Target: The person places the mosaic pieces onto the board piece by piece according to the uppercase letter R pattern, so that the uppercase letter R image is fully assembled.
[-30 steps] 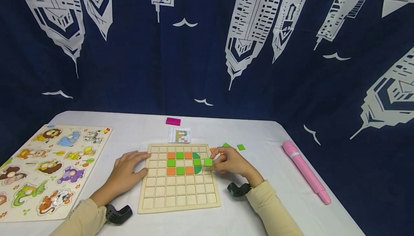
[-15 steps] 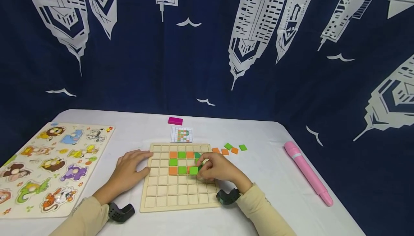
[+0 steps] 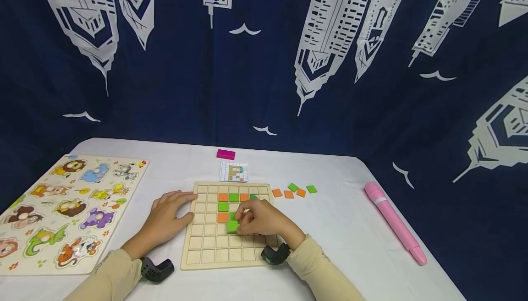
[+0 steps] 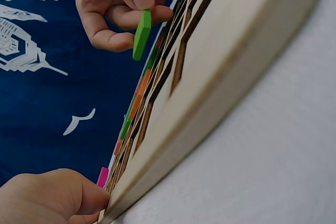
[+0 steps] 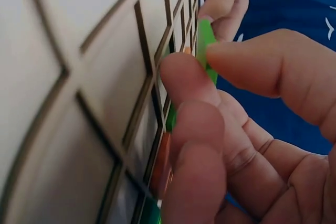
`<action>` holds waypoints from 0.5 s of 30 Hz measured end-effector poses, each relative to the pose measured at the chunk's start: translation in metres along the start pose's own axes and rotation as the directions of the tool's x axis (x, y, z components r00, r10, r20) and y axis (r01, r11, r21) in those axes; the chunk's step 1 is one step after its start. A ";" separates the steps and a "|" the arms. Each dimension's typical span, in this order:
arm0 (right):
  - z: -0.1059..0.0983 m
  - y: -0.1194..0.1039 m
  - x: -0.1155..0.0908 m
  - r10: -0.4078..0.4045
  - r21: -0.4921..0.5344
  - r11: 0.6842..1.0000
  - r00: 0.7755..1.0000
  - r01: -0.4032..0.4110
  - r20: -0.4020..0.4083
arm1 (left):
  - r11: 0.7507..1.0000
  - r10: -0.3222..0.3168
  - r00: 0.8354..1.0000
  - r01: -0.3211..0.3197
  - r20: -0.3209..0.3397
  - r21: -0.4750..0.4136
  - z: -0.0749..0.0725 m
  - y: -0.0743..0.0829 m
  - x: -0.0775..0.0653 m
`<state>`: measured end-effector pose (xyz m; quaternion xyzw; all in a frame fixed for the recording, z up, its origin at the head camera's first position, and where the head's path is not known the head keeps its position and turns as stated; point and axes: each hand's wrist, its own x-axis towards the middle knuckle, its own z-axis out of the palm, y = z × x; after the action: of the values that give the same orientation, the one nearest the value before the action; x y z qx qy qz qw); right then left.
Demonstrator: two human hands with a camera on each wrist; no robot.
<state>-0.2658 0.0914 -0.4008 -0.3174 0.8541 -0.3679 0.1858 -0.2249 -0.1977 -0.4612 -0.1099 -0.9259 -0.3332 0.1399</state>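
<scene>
My right hand (image 3: 264, 217) pinches a green square tile (image 3: 232, 227) between thumb and fingers, over the wooden grid board (image 3: 208, 256). In the left wrist view the tile (image 4: 141, 36) is tilted and held clear above the board. Orange and green tiles fill cells in the board's upper part, with a dark green curved piece (image 3: 253, 196) at their right; my right hand hides some of them. My left hand (image 3: 168, 215) rests at the board's left edge, fingertips and thumb touching it. The thumb (image 4: 92, 195) presses the edge in the left wrist view.
Several loose orange and green tiles (image 3: 301, 193) lie right of the board. Behind it are a printed pattern card (image 3: 233, 172) and a magenta block (image 3: 226, 154). An animal puzzle board (image 3: 78, 218) lies at left, a pink pen-shaped object (image 3: 396, 223) at right.
My right hand has carried the green tile leftward and nearer to me, from the board's right edge to over the cells below the coloured tiles. My left hand stays at the board's edge.
</scene>
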 end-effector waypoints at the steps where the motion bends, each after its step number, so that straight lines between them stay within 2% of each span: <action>1: 0.001 -0.001 0.001 -0.004 -0.011 1.000 1.000 0.004 0.002 | 1.000 -0.002 1.000 0.002 0.003 -0.001 0.000 0.000 0.000; 7: 0.008 -0.009 0.007 -0.017 -0.080 0.997 1.000 0.018 0.004 | 1.000 -0.007 1.000 0.007 0.009 0.000 0.000 0.001 0.000; 15: 0.016 -0.015 0.014 -0.017 -0.138 0.990 0.999 0.012 -0.035 | 1.000 0.001 1.000 -0.001 0.001 0.005 0.000 0.001 0.001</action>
<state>-0.2610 0.0663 -0.4010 -0.3289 0.8783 -0.3152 0.1454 -0.2255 -0.1971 -0.4598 -0.1102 -0.9268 -0.3306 0.1397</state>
